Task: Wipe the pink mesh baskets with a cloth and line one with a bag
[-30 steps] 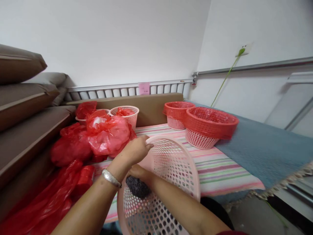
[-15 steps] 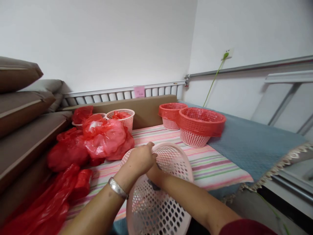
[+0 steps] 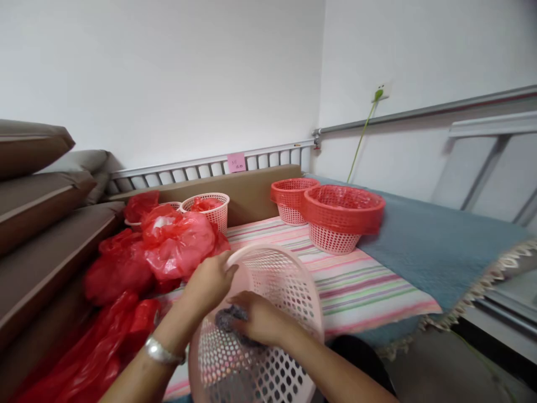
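Note:
A pale pink perforated plastic basket (image 3: 308,291) is tilted toward me, its open mouth facing up at me. My left hand (image 3: 213,280), with a silver bracelet on the wrist, is closed on the basket's far left rim. Inside the basket, my right hand (image 3: 258,319) grips a dark grey cloth (image 3: 230,320), which lies against the inner wall. Part of the cloth is hidden under the right hand's fingers.
Two baskets lined with red bags, a larger one (image 3: 335,242) and a smaller one (image 3: 289,214), stand right on a striped cloth (image 3: 369,291). Red plastic bags (image 3: 180,246) and a pink basket (image 3: 218,215) lie left, beside stacked cushions (image 3: 50,235).
The tilted basket has shifted a little left and turned. My hands, close together at the rim before, are now apart, with the right one lower inside the basket and the cloth more visible.

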### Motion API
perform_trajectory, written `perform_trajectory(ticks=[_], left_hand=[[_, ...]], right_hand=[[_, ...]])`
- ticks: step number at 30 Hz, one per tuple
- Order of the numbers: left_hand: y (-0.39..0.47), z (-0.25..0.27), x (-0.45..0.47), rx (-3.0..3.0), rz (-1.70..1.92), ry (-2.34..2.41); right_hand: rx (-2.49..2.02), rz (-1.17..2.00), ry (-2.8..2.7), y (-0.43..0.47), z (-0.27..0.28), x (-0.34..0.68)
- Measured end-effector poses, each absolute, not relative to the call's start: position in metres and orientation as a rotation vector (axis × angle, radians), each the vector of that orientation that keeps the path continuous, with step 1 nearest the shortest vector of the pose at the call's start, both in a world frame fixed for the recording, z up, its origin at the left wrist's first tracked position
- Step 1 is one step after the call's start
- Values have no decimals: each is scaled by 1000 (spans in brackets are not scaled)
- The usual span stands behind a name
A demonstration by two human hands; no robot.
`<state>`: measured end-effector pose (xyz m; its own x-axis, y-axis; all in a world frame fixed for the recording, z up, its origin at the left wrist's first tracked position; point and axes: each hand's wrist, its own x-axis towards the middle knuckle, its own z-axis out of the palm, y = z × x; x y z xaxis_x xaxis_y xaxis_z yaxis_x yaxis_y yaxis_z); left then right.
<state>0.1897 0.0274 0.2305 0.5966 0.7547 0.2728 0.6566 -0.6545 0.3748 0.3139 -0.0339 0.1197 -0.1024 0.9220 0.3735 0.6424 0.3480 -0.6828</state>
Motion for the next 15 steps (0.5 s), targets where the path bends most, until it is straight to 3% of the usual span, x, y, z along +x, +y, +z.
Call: perform_trajectory(ticks=[4,6,11,15], left_hand=[[41,229,141,2420,749,1203],[42,229,126,2361,780,1224],[41,233,134,2305,888,1189],[55,225,159,2266,1039,1117]], right_hand=[[-1256,-12,-1515,-94,130,369],[-1337,-77,-1170,-110,116,394],[-1321,710,-763,-109,73,409],[-1182,1083,-563,-89,59,399]])
